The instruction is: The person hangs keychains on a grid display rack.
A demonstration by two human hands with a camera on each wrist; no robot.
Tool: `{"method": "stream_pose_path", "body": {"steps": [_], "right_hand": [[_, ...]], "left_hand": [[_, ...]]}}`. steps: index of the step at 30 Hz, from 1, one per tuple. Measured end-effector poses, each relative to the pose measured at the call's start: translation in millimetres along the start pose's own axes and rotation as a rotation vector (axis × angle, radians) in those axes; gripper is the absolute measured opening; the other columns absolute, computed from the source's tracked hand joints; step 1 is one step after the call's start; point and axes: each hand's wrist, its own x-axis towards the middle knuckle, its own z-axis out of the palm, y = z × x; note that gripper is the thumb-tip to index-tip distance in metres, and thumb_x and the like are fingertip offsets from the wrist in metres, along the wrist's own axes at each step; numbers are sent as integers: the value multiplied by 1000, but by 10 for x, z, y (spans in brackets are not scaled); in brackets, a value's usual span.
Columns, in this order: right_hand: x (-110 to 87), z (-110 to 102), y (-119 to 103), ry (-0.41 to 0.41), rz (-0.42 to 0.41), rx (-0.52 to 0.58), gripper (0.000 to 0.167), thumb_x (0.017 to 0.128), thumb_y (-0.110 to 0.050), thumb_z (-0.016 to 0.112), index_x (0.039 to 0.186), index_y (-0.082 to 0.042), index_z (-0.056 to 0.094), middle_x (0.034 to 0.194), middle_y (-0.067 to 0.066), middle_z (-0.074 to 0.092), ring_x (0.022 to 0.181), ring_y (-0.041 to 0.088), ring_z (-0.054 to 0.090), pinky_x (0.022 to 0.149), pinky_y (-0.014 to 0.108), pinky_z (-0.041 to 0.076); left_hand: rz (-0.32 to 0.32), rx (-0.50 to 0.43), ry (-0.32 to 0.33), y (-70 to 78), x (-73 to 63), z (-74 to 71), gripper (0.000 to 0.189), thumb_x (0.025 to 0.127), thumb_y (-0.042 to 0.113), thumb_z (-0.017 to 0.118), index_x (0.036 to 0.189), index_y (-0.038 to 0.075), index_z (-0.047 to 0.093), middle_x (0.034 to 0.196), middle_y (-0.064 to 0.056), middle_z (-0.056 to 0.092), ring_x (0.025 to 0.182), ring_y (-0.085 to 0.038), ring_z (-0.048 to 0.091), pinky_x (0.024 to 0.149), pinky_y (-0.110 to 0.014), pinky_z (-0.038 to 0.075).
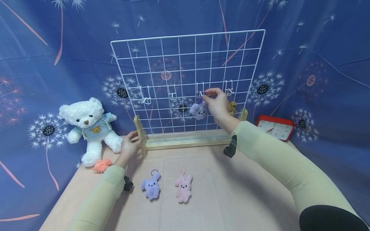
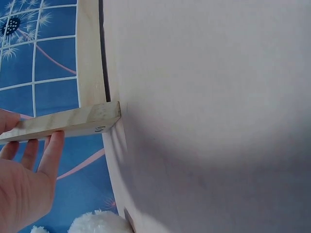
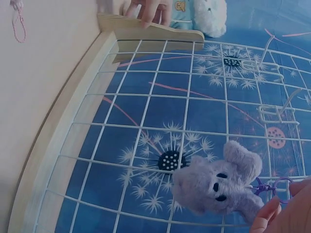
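Note:
My right hand (image 1: 217, 103) is at a white wire hook (image 1: 199, 86) on the grid rack (image 1: 187, 36), its fingertips pinching the purple ring (image 3: 283, 189) of a greyish-purple plush keychain (image 1: 198, 111). The plush hangs face-out against the wires. With thumb on one side and fingers on the other, my left hand (image 1: 131, 148) holds the wooden end foot (image 2: 63, 121) of the rack. On the table lie a lilac plush keychain (image 1: 152, 186) and a pink plush keychain (image 1: 184, 188), both face up. A brown plush (image 1: 232, 108) hangs from the rightmost hook, partly hidden by my right hand.
Two more hooks, a left one (image 1: 145, 100) and a middle one (image 1: 172, 95), carry nothing. A white teddy bear (image 1: 92, 128) sits at the left beside orange yarn (image 1: 102, 166). A red clock (image 1: 275, 128) leans at the right. Behind hangs a blue dandelion-print cloth (image 1: 185, 16).

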Motion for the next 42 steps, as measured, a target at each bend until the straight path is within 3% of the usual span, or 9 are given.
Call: {"method": "stream_pose_path", "body": {"steps": [6,15,23,29,34,42], "right_hand": [[-35,-37,4,-12,-18,19,23,97,-4,68,118,2,59,103,4,54,88,12,57,87,32,58],[-183,-135,58,-107,-5,33,20,102,-9,64,119,0,61,107,6,63,96,17,66,98,42,56],[-364,-155,169,-224,25,48,25,100,-10,66,120,5,64,112,17,68,89,14,68,91,42,58],[-487,-115,254,-327,78,26,30,99,-10,68,124,5,64,115,13,69,96,17,69,96,44,57],[-586,-36,356,-408,109,13,28,99,-8,68,124,4,65,119,15,68,105,24,69,98,45,57],[-782,99,547,-482,135,-9,24,97,-7,70,119,3,68,115,19,70,98,24,69,94,46,58]], "left_hand": [[11,-3,4,19,4,-12,51,99,-1,61,147,-6,46,147,-29,49,128,-48,53,109,-49,46],[17,-1,0,31,18,-15,51,99,-2,60,147,-7,45,147,-30,48,129,-49,52,110,-50,45],[23,-9,3,-3,18,21,49,98,-5,59,145,-7,47,145,-30,50,126,-50,55,107,-50,48],[57,-20,-1,18,25,35,48,97,-7,57,144,-9,47,143,-33,49,125,-53,54,108,-54,46],[50,-6,8,19,33,25,50,97,-6,58,145,-8,47,144,-32,50,125,-51,54,107,-52,48],[52,7,12,-32,25,15,48,96,-7,59,142,-9,48,143,-32,50,125,-51,55,108,-52,47]]}}
